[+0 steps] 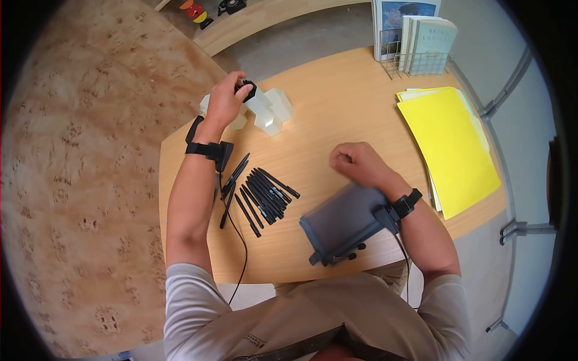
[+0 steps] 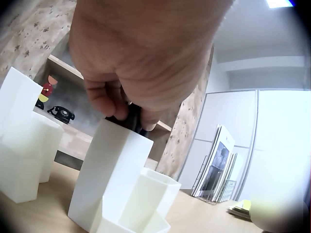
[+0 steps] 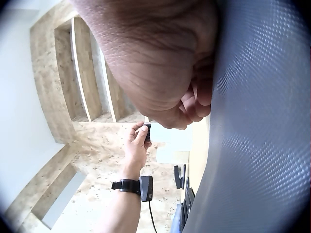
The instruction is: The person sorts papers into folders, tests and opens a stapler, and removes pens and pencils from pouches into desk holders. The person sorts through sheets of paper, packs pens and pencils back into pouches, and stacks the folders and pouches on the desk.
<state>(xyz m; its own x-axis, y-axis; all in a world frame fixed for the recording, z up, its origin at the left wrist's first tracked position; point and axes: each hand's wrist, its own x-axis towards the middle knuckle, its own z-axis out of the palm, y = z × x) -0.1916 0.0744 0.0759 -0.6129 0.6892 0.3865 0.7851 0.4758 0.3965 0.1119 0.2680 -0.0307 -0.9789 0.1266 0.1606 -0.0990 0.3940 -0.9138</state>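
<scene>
My left hand (image 1: pixel 226 101) is at the top of a white hexagonal pen holder (image 2: pixel 109 170). Its thumb and fingers pinch black pens (image 2: pixel 130 119) whose ends show at the rim of the tallest cup; the rest of them is hidden inside. Shorter cups (image 2: pixel 150 191) join that one at its side. My right hand (image 1: pixel 364 163), fingers loosely curled and holding nothing, hovers beside a dark, see-through mesh pouch (image 1: pixel 340 219). Between the arms, several black pens (image 1: pixel 265 195) lie side by side on the wooden table (image 1: pixel 325 126).
A second white holder (image 2: pixel 19 141) stands left of the first. Yellow folders (image 1: pixel 448 150) lie along the table's right side, and a wire rack (image 1: pixel 397 60) with books is at the back right. Cables (image 1: pixel 244 253) run down from both wrists. Behind is a shelf with a black telephone (image 2: pixel 61 114).
</scene>
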